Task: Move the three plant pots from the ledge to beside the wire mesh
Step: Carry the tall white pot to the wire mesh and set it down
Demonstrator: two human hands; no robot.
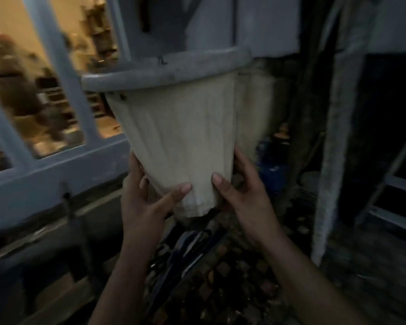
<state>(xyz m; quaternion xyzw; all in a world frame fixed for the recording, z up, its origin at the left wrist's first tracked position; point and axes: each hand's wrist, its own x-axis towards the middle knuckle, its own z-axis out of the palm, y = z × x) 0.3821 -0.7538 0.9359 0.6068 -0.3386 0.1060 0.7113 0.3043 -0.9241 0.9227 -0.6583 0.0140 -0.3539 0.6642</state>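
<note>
Cream tapered plant pot (178,137) with grey rim held aloft, left hand (145,198) and right hand (242,195) gripping its narrow base, grey window frame (56,165) behind, second pale pot (253,109) just beside

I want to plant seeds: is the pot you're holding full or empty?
Cannot tell: the pot is seen from below its rim, so its inside is hidden.

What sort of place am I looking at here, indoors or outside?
Probably a dim yard or balcony just outside a house. A grey window frame looks into a lit room, a cream plant pot is in front with a second pot behind it, and the ground is patterned paving.
</note>
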